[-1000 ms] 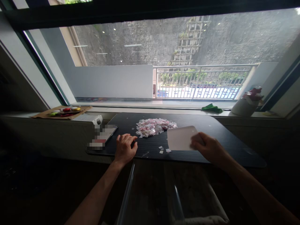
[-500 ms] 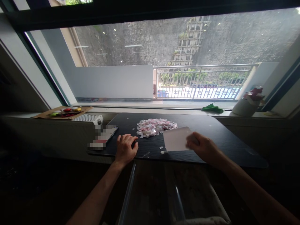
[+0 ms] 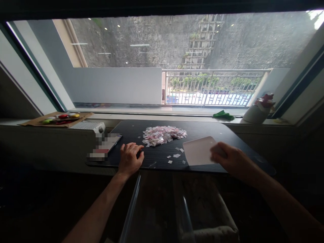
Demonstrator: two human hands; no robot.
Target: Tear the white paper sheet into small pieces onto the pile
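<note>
Scraper card [image 3: 198, 154] — pale, flat, rounded corners, tilted.

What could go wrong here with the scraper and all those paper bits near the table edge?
The stray bits lie close to the table's front edge, so a sweep with the white card in the right hand might push them off. The left hand rests near the pile and could scatter it.

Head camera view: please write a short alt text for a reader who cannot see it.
The right hand holds a pale flat card on a black tabletop, near loose paper scraps. The left hand rests flat nearby, before a pile of pink and white paper bits.
</note>
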